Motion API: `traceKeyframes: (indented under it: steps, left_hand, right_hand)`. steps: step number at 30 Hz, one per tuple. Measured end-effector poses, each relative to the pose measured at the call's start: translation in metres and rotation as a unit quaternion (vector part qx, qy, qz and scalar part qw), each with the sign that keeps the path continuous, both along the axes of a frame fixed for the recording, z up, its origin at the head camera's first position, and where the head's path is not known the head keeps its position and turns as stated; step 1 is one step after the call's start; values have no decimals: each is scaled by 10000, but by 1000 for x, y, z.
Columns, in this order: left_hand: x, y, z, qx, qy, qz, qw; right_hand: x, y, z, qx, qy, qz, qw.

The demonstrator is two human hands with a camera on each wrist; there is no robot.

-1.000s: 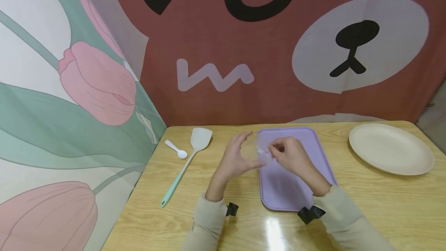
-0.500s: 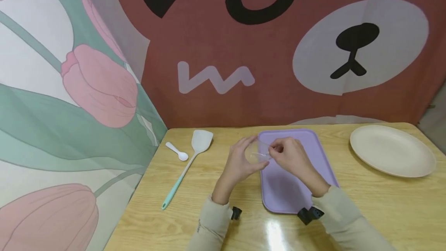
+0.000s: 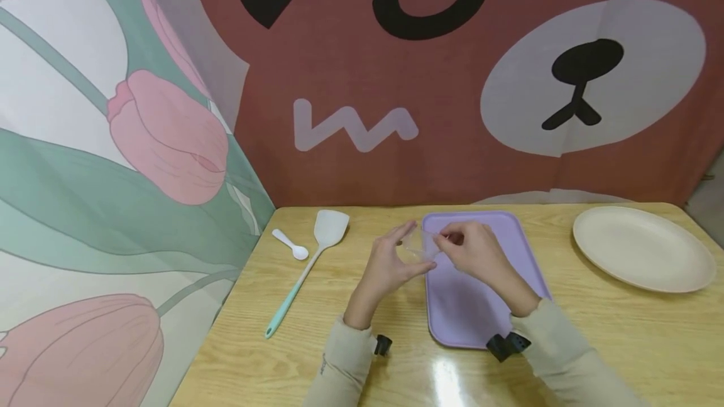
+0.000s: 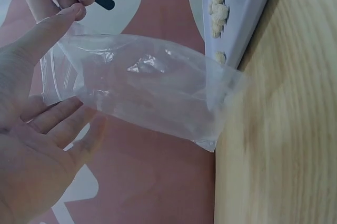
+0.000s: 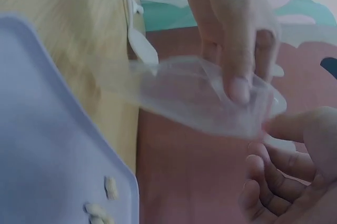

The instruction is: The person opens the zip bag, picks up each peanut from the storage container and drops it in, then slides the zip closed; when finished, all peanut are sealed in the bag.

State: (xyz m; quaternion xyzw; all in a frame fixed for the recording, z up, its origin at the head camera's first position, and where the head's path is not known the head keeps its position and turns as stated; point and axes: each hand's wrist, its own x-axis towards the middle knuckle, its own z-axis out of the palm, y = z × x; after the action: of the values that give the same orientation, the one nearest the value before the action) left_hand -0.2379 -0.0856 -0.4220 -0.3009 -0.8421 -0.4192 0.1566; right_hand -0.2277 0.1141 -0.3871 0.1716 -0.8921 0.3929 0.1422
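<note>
A clear plastic zip bag [image 4: 152, 84] hangs between both hands, over the left side of the purple tray [image 3: 472, 316]. My left hand [image 3: 384, 265] holds its mouth, thumb on one side and fingers on the other. With thumb and forefinger my right hand [image 3: 475, 250] pinches the edge of the bag's mouth. Nothing shows inside the bag. Several pale, lumpy pieces [image 4: 217, 10] that look like peanuts in the shell lie on the tray in the left wrist view; in the head view the right hand and arm hide them.
A white turner [image 3: 330, 228] with a mint handle lies on the wooden table [image 3: 237, 294] to the left, beside a small white spoon [image 3: 291, 244]. At the right stands a large cream oval plate [image 3: 641, 250]. A printed cloth [image 3: 441, 168] hangs behind the table.
My left hand has moved slightly right, closer to the right hand, and has taken the bag's mouth between thumb and fingers. The right hand keeps its pinch.
</note>
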Motion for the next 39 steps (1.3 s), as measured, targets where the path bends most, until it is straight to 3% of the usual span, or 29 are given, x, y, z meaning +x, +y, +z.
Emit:
traceKeyframes:
  steps: [9, 16, 20, 24, 39]
  left_hand:
    - [-2, -4, -1, 61, -261, 182, 9995]
    - [-3, -9, 1, 129, -285, 152, 9994]
    - [-3, -8, 2, 196, -298, 118, 9993]
    - [-3, -7, 1, 250, -309, 130, 9991]
    - [-3, -9, 1, 266, -209, 183, 9993]
  right_hand:
    - [-28, 46, 1, 613, -304, -218, 9974]
    - [-44, 63, -40, 1415, -226, 338, 9891]
    - [-45, 60, -66, 1625, -175, 597, 9847]
    - [-43, 57, -79, 1731, -107, 609, 9830]
    - [-41, 56, -84, 1624, 22, 535, 9853]
